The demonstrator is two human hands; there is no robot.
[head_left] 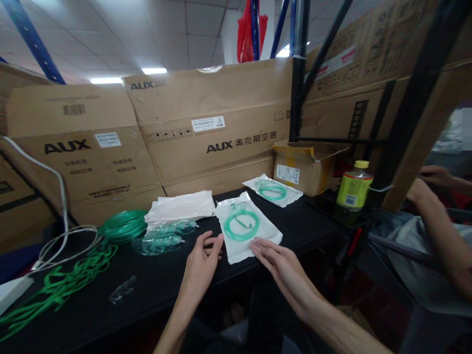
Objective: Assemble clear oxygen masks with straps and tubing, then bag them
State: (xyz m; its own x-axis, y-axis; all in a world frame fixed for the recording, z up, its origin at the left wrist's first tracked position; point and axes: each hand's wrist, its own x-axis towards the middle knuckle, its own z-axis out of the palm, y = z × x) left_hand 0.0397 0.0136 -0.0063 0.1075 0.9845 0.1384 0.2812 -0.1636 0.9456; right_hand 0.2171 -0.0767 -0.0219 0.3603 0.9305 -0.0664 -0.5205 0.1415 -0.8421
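A clear plastic pouch (pixel 246 227) with a coil of green tubing inside lies flat on the black table (pixel 155 285), near its front edge. My left hand (pixel 202 260) rests at the pouch's left edge with the fingers loosely curled and the thumb touching the plastic. My right hand (pixel 275 258) lies flat, fingers stretched out, its fingertips on the pouch's lower right edge. Neither hand holds anything. A second filled pouch (pixel 273 191) lies further back to the right.
A stack of empty white pouches (pixel 182 205), clear masks (pixel 162 238), a coil of green tubing (pixel 123 225) and green straps (pixel 62 285) lie to the left. An open carton (pixel 306 167) and a yellow-capped bottle (pixel 354 187) stand right. Another person's arms (pixel 438 216) reach in at far right. Large cardboard boxes (pixel 214 123) wall the back.
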